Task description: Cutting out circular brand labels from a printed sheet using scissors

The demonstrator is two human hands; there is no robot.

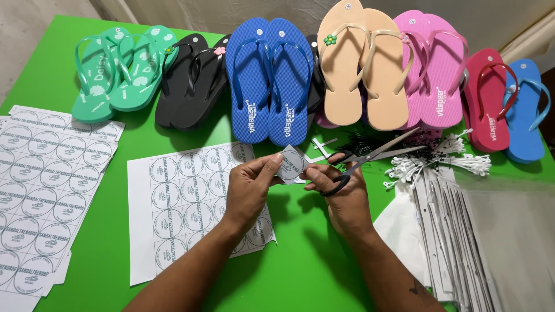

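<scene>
**A:** Fingers first — how much room around them?

**B:** The left hand [250, 188] and right hand [341, 193] meet above a bare patch of the green surface [300, 266], open toward the near edge. To the left, a cut sheet of round labels [185, 208] lies under the left wrist; further left, a stack of label sheets [46, 196] reaches the surface's left edge. To the right, white tag fasteners [439, 164] and a pile of clear plastic sleeves [462, 231] crowd in close. Behind, a row of flip-flops [272, 81] in many colours lines the far edge.

**B:** And the piece being held?

**A:** A round label cutout [292, 164], white paper with a grey printed ring and lettering, a bit of square margin at its lower corner.

**B:** Where does it sit against the fingers?

**A:** Left thumb and forefinger are pinched together on its left edge, holding it up off the surface. The right fingers are closed through the black loops of the scissors [370, 159], whose blades stand apart, pointing right and away; the right thumb tip touches the cutout's right edge.
</scene>
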